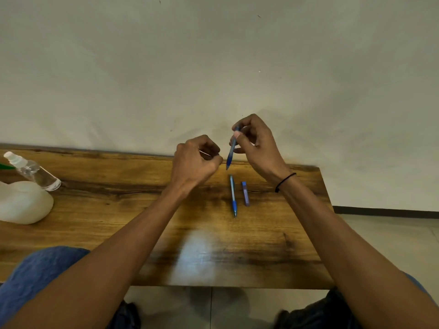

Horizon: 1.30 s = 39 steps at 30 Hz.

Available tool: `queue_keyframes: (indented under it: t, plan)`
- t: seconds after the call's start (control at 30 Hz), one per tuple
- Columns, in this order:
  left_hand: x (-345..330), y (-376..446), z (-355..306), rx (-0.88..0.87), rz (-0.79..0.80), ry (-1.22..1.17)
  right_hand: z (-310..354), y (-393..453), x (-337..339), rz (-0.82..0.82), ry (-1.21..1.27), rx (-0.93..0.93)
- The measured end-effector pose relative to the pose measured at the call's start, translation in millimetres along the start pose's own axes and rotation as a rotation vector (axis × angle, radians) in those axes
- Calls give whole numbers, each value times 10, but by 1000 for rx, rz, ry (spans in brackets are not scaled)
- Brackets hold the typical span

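Note:
My right hand (256, 143) holds a blue mechanical pencil (231, 153) near its top, tip pointing down, above the far edge of the wooden table (118, 210). My left hand (197, 160) is curled just left of the pencil tip and pinches a thin pale stick (204, 153), perhaps a lead. A second blue mechanical pencil (233, 195) lies on the table below the hands, tip toward me. Beside it on the right lies a small purple lead case (245, 194).
At the table's left end stand a white rounded container (23, 203) and a clear spray bottle (33, 170) leaning over it. A pale wall rises behind the table. The table's right edge drops to a tiled floor (392, 238). My knees sit under the near edge.

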<state>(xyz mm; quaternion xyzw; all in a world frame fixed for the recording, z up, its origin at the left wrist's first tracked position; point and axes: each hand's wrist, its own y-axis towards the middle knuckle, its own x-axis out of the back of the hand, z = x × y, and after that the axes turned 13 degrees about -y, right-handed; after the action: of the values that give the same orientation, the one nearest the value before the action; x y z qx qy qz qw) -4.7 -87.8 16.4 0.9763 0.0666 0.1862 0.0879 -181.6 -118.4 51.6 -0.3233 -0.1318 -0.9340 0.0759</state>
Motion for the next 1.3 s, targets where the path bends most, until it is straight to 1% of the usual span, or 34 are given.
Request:
queue_keyframes:
  t: [0.13, 0.27, 0.4, 0.47, 0.57, 0.7, 1.3]
  plan:
    - [56, 32, 30, 54, -63, -1, 101, -2, 17, -16, 144, -16]
    - [2, 17, 32, 50, -60, 22, 201, -33, 60, -33, 323, -66]
    - [-9, 13, 20, 41, -44, 31, 341, -57, 75, -32, 553, -195]
    - [-7, 12, 20, 32, -39, 39, 380, -68, 90, -25, 620, -249]
    - [-15, 12, 19, 28, -40, 33, 415, -70, 139, -58, 707, -322]
    - [-15, 8, 2, 26, -40, 32, 474, -60, 188, -95, 781, -346]
    - [-28, -7, -13, 2, -32, 40, 643, -92, 262, -41, 878, -318]
